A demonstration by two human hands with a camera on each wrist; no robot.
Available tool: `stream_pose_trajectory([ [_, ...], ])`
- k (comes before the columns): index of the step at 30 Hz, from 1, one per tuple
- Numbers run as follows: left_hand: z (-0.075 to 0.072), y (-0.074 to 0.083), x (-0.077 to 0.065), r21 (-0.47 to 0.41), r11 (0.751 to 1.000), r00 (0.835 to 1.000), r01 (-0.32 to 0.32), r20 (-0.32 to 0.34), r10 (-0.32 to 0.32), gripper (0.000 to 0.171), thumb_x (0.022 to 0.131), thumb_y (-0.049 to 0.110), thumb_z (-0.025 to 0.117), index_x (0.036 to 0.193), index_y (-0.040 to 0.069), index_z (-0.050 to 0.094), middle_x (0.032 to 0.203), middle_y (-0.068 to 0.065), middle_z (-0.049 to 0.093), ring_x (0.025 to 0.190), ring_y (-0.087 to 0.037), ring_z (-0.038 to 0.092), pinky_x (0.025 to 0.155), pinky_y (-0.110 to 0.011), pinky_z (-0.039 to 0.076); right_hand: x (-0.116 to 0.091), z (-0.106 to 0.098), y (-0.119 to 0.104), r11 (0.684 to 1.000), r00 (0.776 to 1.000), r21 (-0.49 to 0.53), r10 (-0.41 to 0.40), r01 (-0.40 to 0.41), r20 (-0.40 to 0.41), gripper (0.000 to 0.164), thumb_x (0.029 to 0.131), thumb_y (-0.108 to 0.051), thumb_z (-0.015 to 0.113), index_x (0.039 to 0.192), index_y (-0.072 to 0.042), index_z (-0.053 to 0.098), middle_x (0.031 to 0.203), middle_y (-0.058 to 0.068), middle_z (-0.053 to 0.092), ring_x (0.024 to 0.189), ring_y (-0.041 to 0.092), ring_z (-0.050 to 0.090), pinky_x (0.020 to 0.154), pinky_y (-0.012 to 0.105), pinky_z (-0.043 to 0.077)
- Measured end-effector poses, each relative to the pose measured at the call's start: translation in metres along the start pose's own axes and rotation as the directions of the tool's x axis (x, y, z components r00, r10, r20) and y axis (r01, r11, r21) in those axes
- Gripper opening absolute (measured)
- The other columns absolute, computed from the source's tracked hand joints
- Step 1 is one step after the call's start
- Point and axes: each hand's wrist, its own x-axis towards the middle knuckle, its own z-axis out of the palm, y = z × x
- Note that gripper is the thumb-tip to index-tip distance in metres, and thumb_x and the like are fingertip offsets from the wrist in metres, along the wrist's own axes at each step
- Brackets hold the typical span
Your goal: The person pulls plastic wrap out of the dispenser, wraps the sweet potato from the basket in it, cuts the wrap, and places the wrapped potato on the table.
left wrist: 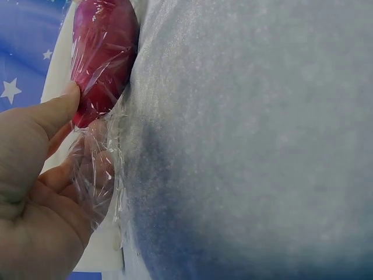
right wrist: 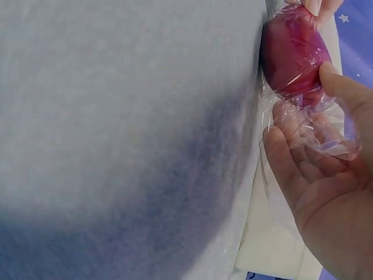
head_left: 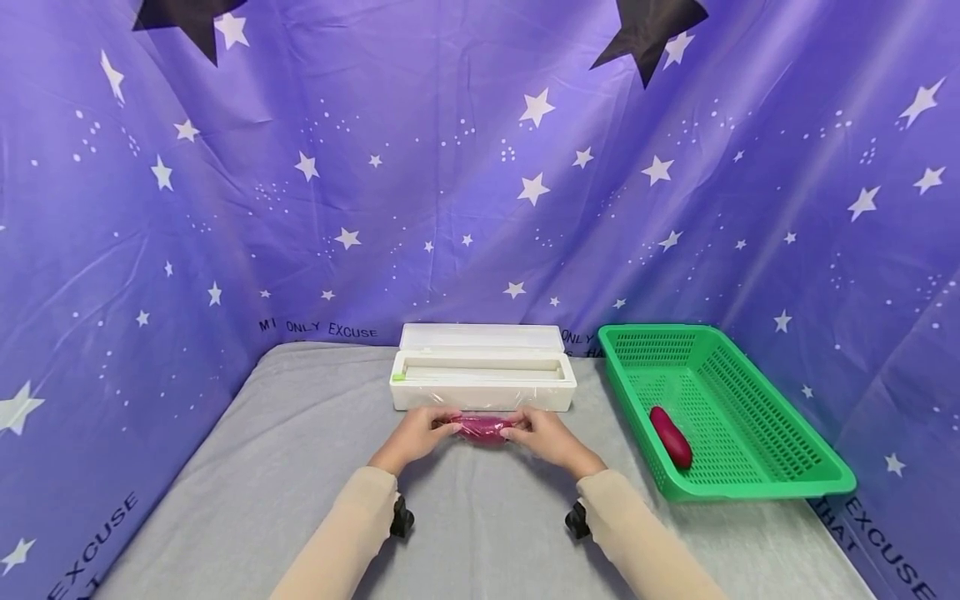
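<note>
A purple-red sweet potato (head_left: pixel 482 429), smooth and tapered, is wrapped in clear cling film that catches the light. Its left end is pinched by my left hand (head_left: pixel 418 433), thumb on the near side, with loose crinkled film (left wrist: pixel 93 175) trailing over the curled fingers. At the other end, my right hand (head_left: pixel 551 435) grips in the same way, and a loose tail of film (right wrist: pixel 326 131) lies across that palm. Just behind both hands stands a white cling film dispenser (head_left: pixel 483 397), its lid (head_left: pixel 482 337) raised and a roll inside.
To the right, a green plastic basket (head_left: pixel 757 490) holds a second purple-red sweet potato (head_left: pixel 671 437) against its left wall. A green slider (head_left: pixel 398 377) sits at the dispenser's left end. Grey cloth covers the table (head_left: pixel 300 433); a purple star-patterned curtain (head_left: pixel 450 167) surrounds it.
</note>
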Motion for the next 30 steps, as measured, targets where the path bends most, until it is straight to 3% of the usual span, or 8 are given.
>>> stream_pose_trajectory([
  [9, -0.0011, -0.0021, -0.0020, -0.013, 1.000, 1.000, -0.005, 0.022, 0.005, 0.030, 0.097, 0.020, 0.068, 0.121, 0.003, 0.072, 0.117, -0.011, 0.071, 0.104, -0.025, 0.066, 0.091, -0.043, 0.053, -0.0021, 0.0019, -0.0025, 1.000, 1.000, 0.009, 0.020, -0.020, 0.024, 0.025, 0.094, -0.023, 0.072, 0.106, -0.001, 0.069, 0.082, -0.001, 0.067, 0.068, 0.011, 0.059, 0.057, 0.026, 0.050],
  [18, -0.0030, 0.0018, -0.0026, -0.022, 1.000, 0.998, 0.005, 0.068, -0.003, 0.031, 0.097, 0.022, 0.069, 0.122, 0.004, 0.071, 0.110, -0.007, 0.072, 0.100, -0.020, 0.066, 0.090, -0.040, 0.053, -0.0046, -0.0049, -0.0004, 0.999, 0.997, 0.045, -0.009, 0.005, 0.083, 0.024, 0.096, -0.019, 0.069, 0.111, 0.000, 0.068, 0.085, 0.001, 0.066, 0.070, 0.016, 0.059, 0.055, 0.025, 0.049],
  [30, -0.0049, -0.0014, -0.0021, -0.025, 1.000, 0.998, -0.006, 0.056, 0.008, 0.028, 0.098, 0.020, 0.067, 0.122, 0.006, 0.072, 0.117, -0.010, 0.070, 0.105, -0.022, 0.064, 0.092, -0.043, 0.052, -0.0082, 0.0009, -0.0064, 1.000, 0.998, 0.031, 0.005, -0.007, 0.070, 0.022, 0.096, -0.020, 0.070, 0.103, 0.000, 0.067, 0.081, 0.006, 0.068, 0.061, 0.012, 0.058, 0.051, 0.025, 0.049],
])
